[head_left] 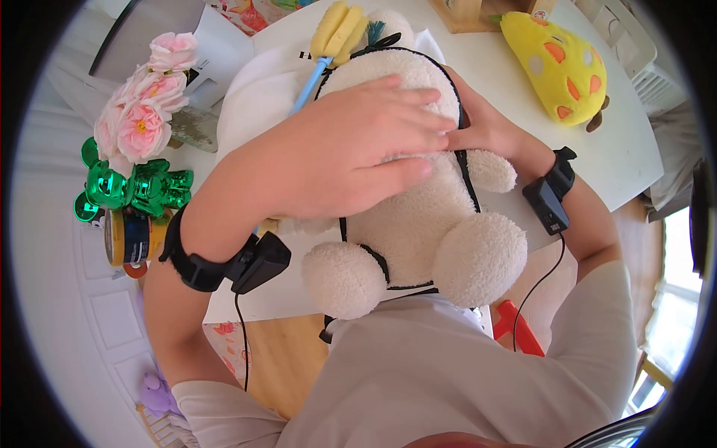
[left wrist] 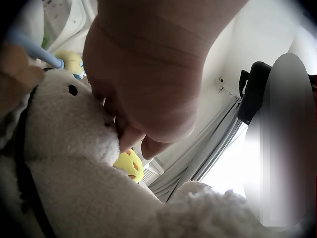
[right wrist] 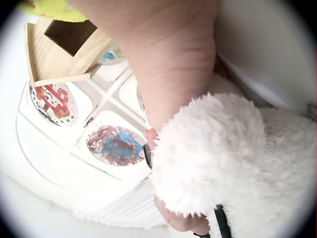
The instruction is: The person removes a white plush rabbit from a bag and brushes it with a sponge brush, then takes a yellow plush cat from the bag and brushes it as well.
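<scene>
A fluffy white plush toy (head_left: 407, 224) with black edging lies in front of the person, its two round feet toward their body. My left hand (head_left: 373, 145) rests across its upper front with the fingers stretched out. In the left wrist view, that hand (left wrist: 143, 94) is beside the toy's face (left wrist: 69, 119), where a black eye shows. At the toy's other side, my right hand (head_left: 482, 123) grips the edge, thumb in front and the other fingers hidden behind. A white fluffy limb (right wrist: 208, 148) covers part of this hand in the right wrist view.
A yellow-headed brush (head_left: 332, 33) with a blue handle stands beside the toy. Pink flowers (head_left: 146, 123) and a shiny green bear figure (head_left: 134, 187) are at left. A yellow plush (head_left: 556, 67) lies at right. A wooden house (right wrist: 67, 49) stands near a paint-stained palette (right wrist: 116, 144).
</scene>
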A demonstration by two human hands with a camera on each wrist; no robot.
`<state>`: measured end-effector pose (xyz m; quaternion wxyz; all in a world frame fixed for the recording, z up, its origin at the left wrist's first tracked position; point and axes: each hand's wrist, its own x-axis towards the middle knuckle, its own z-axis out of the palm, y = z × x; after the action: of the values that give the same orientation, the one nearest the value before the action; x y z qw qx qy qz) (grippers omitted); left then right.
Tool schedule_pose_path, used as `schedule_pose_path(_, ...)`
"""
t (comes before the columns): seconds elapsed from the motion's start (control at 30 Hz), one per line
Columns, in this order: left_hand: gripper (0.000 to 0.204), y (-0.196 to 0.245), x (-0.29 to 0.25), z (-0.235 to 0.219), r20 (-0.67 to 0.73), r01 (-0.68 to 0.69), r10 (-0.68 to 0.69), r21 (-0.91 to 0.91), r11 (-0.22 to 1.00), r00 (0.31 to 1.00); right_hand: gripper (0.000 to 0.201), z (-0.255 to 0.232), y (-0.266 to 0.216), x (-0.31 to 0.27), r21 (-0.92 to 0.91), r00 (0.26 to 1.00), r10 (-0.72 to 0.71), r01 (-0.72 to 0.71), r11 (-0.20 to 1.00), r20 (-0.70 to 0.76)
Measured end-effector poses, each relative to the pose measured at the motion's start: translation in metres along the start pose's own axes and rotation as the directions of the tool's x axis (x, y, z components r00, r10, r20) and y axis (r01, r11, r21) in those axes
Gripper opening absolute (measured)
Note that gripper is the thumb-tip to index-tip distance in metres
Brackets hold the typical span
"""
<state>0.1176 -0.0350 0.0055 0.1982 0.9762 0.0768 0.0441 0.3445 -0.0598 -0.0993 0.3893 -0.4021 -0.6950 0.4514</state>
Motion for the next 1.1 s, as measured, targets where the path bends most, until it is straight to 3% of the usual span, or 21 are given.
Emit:
schedule_pose_path(0.07, 0.034, 0.01, -0.015, -0.011, 0.152, -0.001, 0.034, -0.212, 0.977, 0.988, 0.089, 0.002, 0.0, 0.002, 0.099, 0.999, 0.041, -0.042, 0.994, 0.017)
schedule_pose_path(0.17, 0.029, 0.023, -0.039, -0.024, -0.052, 0.177, -0.205, -0.328, 0.928, 0.977, 0.09, 0.006, 0.009, 0.003, 0.223, 0.999, 0.036, -0.034, 0.974, -0.003)
schedule_pose_path(0.23, 0.032, 0.013, -0.049, -0.026, -0.209, 0.287, -0.304, -0.111, 0.952, 0.929, 0.09, 0.006, 0.008, 0.003, 0.168, 0.999, 0.033, -0.032, 0.985, 0.0)
schedule_pose_path(0.33, 0.04, -0.004, -0.055, -0.009, -0.339, 0.33, -0.302, 0.028, 0.944, 0.891, 0.09, 0.004, 0.007, 0.003, 0.137, 0.999, 0.045, -0.044, 0.99, -0.001)
schedule_pose_path(0.53, 0.052, 0.001, -0.033, 0.006, -0.256, 0.425, -0.415, -0.019, 0.905, 0.873, 0.092, 0.007, 0.006, 0.004, 0.255, 0.999, 0.052, -0.05, 0.966, -0.002)
schedule_pose_path(0.63, 0.049, 0.006, -0.031, 0.014, -0.309, 0.206, -0.177, 0.065, 0.976, 0.934, 0.092, 0.005, -0.001, 0.003, 0.246, 0.996, 0.083, -0.085, 0.966, 0.018)
schedule_pose_path(0.73, 0.044, 0.008, -0.035, -0.005, -0.184, 0.085, -0.087, -0.023, 0.996, 0.979, 0.093, 0.005, 0.0, 0.003, 0.26, 0.994, 0.103, -0.106, 0.96, 0.026)
schedule_pose_path(0.83, 0.036, -0.002, -0.026, -0.009, -0.34, 0.276, -0.254, 0.016, 0.961, 0.905, 0.093, 0.006, 0.003, 0.003, 0.268, 0.997, 0.078, -0.082, 0.96, 0.025)
schedule_pose_path(0.93, 0.029, -0.007, -0.016, 0.008, -0.492, 0.245, -0.208, 0.013, 0.969, 0.845, 0.092, 0.007, 0.002, 0.002, 0.267, 0.997, 0.075, -0.075, 0.961, 0.009)
schedule_pose_path(1.03, 0.025, -0.009, -0.003, 0.011, -0.559, 0.266, -0.175, 0.084, 0.96, 0.81, 0.093, 0.007, 0.001, 0.003, 0.279, 0.997, 0.081, -0.08, 0.957, 0.008)
schedule_pose_path(1.1, 0.022, -0.017, 0.006, 0.005, -0.545, 0.327, -0.229, 0.089, 0.941, 0.807, 0.093, 0.008, -0.001, 0.002, 0.291, 0.995, 0.096, -0.095, 0.952, 0.012)
